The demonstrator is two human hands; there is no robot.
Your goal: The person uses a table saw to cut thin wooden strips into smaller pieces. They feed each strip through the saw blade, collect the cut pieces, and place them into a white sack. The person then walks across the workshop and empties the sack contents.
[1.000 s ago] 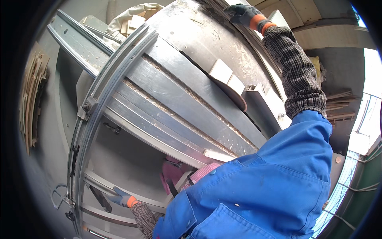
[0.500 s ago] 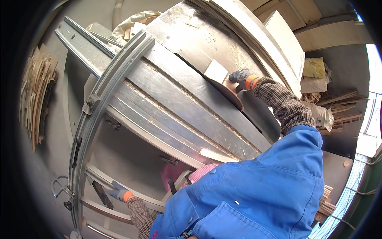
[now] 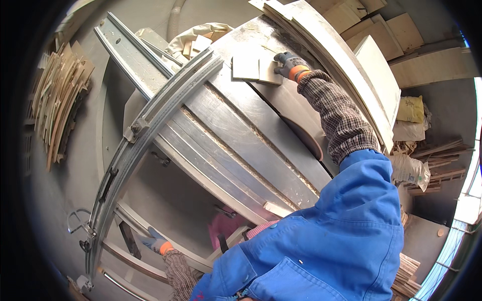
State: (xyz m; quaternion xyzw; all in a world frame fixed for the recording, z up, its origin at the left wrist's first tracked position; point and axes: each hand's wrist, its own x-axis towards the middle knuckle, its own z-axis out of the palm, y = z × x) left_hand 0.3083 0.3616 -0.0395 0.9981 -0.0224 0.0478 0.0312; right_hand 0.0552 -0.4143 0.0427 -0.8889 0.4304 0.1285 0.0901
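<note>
My right hand point(image 3: 290, 66), in a grey glove with an orange cuff, has its fingers curled at the right end of a pale wood piece point(image 3: 270, 71). A second pale wood piece point(image 3: 245, 68) lies against its left side. Both rest on the metal saw table point(image 3: 241, 113), across the upper end of a dark slot. Nearer to me, a half-round saw blade point(image 3: 307, 138) rises along that slot. At lower left my left hand point(image 3: 156, 242), gloved alike, lies with fingers stretched out on a pale rail point(image 3: 138, 223) of the side frame.
A long metal fence point(image 3: 150, 108) crosses the table's left side. Long boards point(image 3: 336, 65) lie along the far right edge. Stacked wood strips point(image 3: 63, 98) stand at far left. Sacks point(image 3: 409, 168) and scrap wood point(image 3: 444, 155) lie to the right. A wood strip point(image 3: 277, 209) lies near my body.
My right hand has moved away from me and left, past the blade, with the two wood pieces. The view has shifted. My left hand stays on the rail.
</note>
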